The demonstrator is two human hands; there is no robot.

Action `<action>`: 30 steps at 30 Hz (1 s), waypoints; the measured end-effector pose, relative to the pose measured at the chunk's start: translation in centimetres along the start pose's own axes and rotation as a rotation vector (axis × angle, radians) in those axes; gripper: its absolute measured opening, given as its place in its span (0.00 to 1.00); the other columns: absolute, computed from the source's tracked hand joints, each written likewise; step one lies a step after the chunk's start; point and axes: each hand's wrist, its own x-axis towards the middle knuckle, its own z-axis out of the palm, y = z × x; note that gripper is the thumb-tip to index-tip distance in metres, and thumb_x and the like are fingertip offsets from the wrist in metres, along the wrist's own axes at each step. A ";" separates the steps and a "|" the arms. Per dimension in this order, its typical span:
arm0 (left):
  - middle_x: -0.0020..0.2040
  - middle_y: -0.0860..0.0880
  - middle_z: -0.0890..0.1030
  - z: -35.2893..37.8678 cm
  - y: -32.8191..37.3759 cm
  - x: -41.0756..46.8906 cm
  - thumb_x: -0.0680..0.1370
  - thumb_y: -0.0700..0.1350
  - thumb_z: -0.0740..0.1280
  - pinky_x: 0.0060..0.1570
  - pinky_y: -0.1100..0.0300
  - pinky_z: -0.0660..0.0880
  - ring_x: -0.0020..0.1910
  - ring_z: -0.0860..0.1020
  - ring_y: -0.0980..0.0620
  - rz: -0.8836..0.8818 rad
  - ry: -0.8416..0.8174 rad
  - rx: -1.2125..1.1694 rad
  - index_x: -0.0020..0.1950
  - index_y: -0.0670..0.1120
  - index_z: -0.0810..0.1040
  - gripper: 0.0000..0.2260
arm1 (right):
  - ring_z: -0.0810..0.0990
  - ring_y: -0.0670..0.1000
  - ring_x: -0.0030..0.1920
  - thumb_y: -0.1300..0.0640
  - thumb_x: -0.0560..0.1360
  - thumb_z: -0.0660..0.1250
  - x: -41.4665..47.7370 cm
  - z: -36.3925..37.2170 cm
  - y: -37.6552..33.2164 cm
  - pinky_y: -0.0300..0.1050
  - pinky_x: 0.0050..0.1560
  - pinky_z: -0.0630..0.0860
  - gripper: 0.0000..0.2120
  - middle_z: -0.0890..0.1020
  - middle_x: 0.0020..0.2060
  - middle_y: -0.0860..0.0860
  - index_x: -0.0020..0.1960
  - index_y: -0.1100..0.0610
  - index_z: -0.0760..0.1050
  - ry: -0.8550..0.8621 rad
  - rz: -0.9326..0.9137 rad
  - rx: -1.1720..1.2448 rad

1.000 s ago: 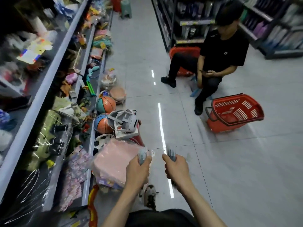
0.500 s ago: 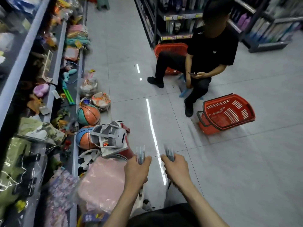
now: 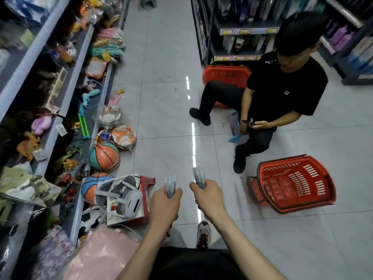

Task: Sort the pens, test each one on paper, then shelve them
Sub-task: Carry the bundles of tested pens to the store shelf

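Note:
I stand in a shop aisle with both arms held out in front of me. My left hand [image 3: 164,205] grips a bundle of clear-barrelled pens [image 3: 170,183] that stick up out of the fist. My right hand [image 3: 209,196] grips a second bundle of pens [image 3: 198,176], also upright, a short gap to the right of the first. The two bundles do not touch. No paper shows in the head view.
A person in black [image 3: 282,93] crouches ahead on the right, holding a phone. A red basket [image 3: 292,181] lies tilted on the floor, another [image 3: 226,74] stands behind the person. Toy shelves [image 3: 60,98], basketballs [image 3: 104,156] and a white headset [image 3: 125,197] line the left.
The view swung right and then back, and the crouching person and red basket now look closer. Both hands have kept their pen bundles upright, side by side.

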 end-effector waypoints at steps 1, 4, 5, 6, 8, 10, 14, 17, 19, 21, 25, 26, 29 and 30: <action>0.25 0.47 0.70 0.5 1.1 1.1 0.78 0.46 0.70 0.25 0.58 0.68 0.22 0.68 0.49 -0.001 0.017 -0.002 0.34 0.45 0.70 0.15 | 0.67 0.50 0.27 0.54 0.75 0.67 1.4 -0.3 -0.8 0.44 0.31 0.66 0.17 0.69 0.25 0.48 0.32 0.54 0.65 -0.017 -0.005 -0.014; 0.25 0.47 0.72 1.2 3.9 4.9 0.75 0.50 0.70 0.29 0.53 0.70 0.24 0.70 0.49 -0.004 0.065 0.002 0.33 0.47 0.70 0.15 | 0.67 0.51 0.27 0.54 0.76 0.68 5.7 -0.9 -3.3 0.43 0.31 0.66 0.17 0.69 0.26 0.48 0.33 0.54 0.64 -0.057 -0.017 -0.042; 0.25 0.47 0.72 1.4 4.7 6.2 0.74 0.52 0.69 0.29 0.52 0.70 0.24 0.70 0.49 -0.010 0.069 0.000 0.32 0.48 0.70 0.15 | 0.67 0.50 0.28 0.54 0.76 0.68 7.2 -0.9 -4.1 0.43 0.31 0.66 0.17 0.69 0.26 0.48 0.33 0.54 0.64 -0.069 -0.016 -0.051; 0.25 0.48 0.72 1.5 5.4 7.5 0.73 0.53 0.69 0.29 0.52 0.70 0.25 0.71 0.49 -0.019 0.072 -0.004 0.32 0.48 0.70 0.14 | 0.68 0.50 0.28 0.54 0.76 0.68 8.8 -0.7 -4.9 0.42 0.31 0.67 0.17 0.69 0.26 0.48 0.33 0.54 0.64 -0.083 -0.013 -0.064; 0.24 0.50 0.72 1.6 6.9 10.3 0.72 0.53 0.69 0.30 0.51 0.69 0.25 0.70 0.49 -0.034 0.080 -0.028 0.32 0.49 0.70 0.14 | 0.68 0.47 0.26 0.55 0.76 0.68 12.0 0.1 -6.5 0.41 0.30 0.67 0.18 0.70 0.25 0.46 0.32 0.54 0.64 -0.116 -0.014 -0.098; 0.25 0.49 0.72 1.4 8.6 13.9 0.74 0.50 0.69 0.31 0.51 0.69 0.25 0.70 0.49 -0.042 0.084 -0.066 0.32 0.49 0.70 0.14 | 0.65 0.43 0.24 0.56 0.77 0.67 15.3 1.1 -8.8 0.36 0.27 0.64 0.19 0.68 0.23 0.42 0.31 0.53 0.63 -0.134 -0.067 -0.166; 0.26 0.48 0.74 -0.4 12.9 22.1 0.72 0.53 0.69 0.32 0.52 0.71 0.27 0.71 0.48 -0.057 0.140 -0.097 0.33 0.47 0.72 0.13 | 0.63 0.44 0.23 0.56 0.76 0.66 22.1 3.8 -14.7 0.35 0.24 0.60 0.18 0.66 0.24 0.45 0.32 0.54 0.62 -0.138 -0.148 -0.264; 0.27 0.47 0.73 -2.5 16.7 27.4 0.74 0.49 0.69 0.28 0.56 0.70 0.25 0.70 0.48 -0.059 0.158 -0.142 0.34 0.46 0.73 0.12 | 0.66 0.49 0.26 0.53 0.75 0.67 26.5 6.1 -18.7 0.43 0.28 0.66 0.16 0.69 0.26 0.48 0.33 0.54 0.64 -0.150 -0.100 -0.230; 0.27 0.46 0.73 -3.6 18.9 30.7 0.76 0.44 0.69 0.26 0.58 0.69 0.25 0.69 0.49 -0.062 0.169 -0.182 0.35 0.45 0.72 0.11 | 0.67 0.51 0.26 0.52 0.74 0.67 29.4 7.6 -21.4 0.46 0.30 0.66 0.16 0.69 0.26 0.49 0.33 0.54 0.64 -0.157 -0.091 -0.215; 0.27 0.46 0.72 -4.4 20.6 33.7 0.77 0.43 0.68 0.26 0.58 0.68 0.25 0.69 0.48 -0.076 0.182 -0.218 0.35 0.46 0.72 0.11 | 0.67 0.51 0.27 0.51 0.73 0.68 32.3 8.7 -23.7 0.47 0.31 0.67 0.15 0.69 0.26 0.49 0.33 0.54 0.64 -0.165 -0.087 -0.201; 0.28 0.48 0.70 -5.1 23.4 39.2 0.78 0.43 0.68 0.26 0.58 0.65 0.25 0.67 0.49 -0.123 0.188 -0.292 0.36 0.47 0.71 0.12 | 0.68 0.52 0.28 0.50 0.74 0.68 38.5 10.3 -27.6 0.48 0.32 0.67 0.15 0.70 0.26 0.49 0.34 0.53 0.65 -0.178 -0.071 -0.167; 0.28 0.48 0.69 -5.1 24.0 40.8 0.78 0.43 0.68 0.25 0.58 0.64 0.25 0.67 0.49 -0.130 0.193 -0.314 0.36 0.47 0.70 0.12 | 0.68 0.52 0.28 0.49 0.73 0.68 40.2 10.7 -28.6 0.48 0.32 0.68 0.15 0.70 0.26 0.49 0.34 0.52 0.66 -0.185 -0.069 -0.168; 0.29 0.47 0.67 -4.8 26.4 45.8 0.79 0.43 0.68 0.25 0.59 0.62 0.25 0.65 0.50 -0.165 0.212 -0.359 0.38 0.48 0.69 0.12 | 0.68 0.52 0.28 0.48 0.72 0.68 45.3 12.2 -31.2 0.49 0.32 0.68 0.15 0.70 0.26 0.48 0.33 0.51 0.65 -0.230 -0.049 -0.173; 0.30 0.46 0.66 -4.6 27.3 47.6 0.79 0.43 0.68 0.25 0.59 0.61 0.25 0.64 0.50 -0.173 0.222 -0.376 0.39 0.47 0.68 0.12 | 0.68 0.52 0.27 0.47 0.71 0.68 47.2 12.6 -32.3 0.49 0.32 0.68 0.15 0.70 0.26 0.48 0.33 0.50 0.65 -0.252 -0.046 -0.185</action>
